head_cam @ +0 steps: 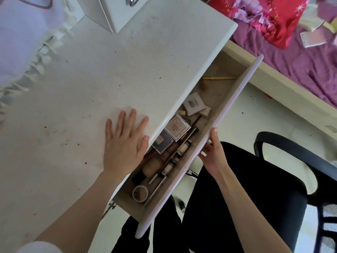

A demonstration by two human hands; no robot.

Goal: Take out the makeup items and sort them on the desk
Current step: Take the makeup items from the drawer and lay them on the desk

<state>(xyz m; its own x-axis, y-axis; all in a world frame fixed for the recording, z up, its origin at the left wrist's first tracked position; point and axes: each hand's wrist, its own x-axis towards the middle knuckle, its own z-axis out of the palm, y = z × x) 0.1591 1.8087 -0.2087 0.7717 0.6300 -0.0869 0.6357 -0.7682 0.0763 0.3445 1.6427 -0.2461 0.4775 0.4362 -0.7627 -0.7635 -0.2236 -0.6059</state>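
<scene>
Makeup items (175, 141) lie jumbled inside the open drawer (235, 99) under the desk (109, 79) edge: compacts, tubes, brushes, a round jar. Beside the drawer, the left hand (124, 141) presses flat with straight fingers on the desk, holding nothing, while the right hand (211, 152) curls round the drawer front. The drawer looks open enough; best to brace with the left hand and lift the top compacts first, so the tubes stay put.

My left hand (124, 143) is lying palm down with its fingers straight and spread, bare forearm stretching forward. My right hand (212, 152) is gripping from below, thumb on top, fingers curling under, forearm angling in from the right.
</scene>
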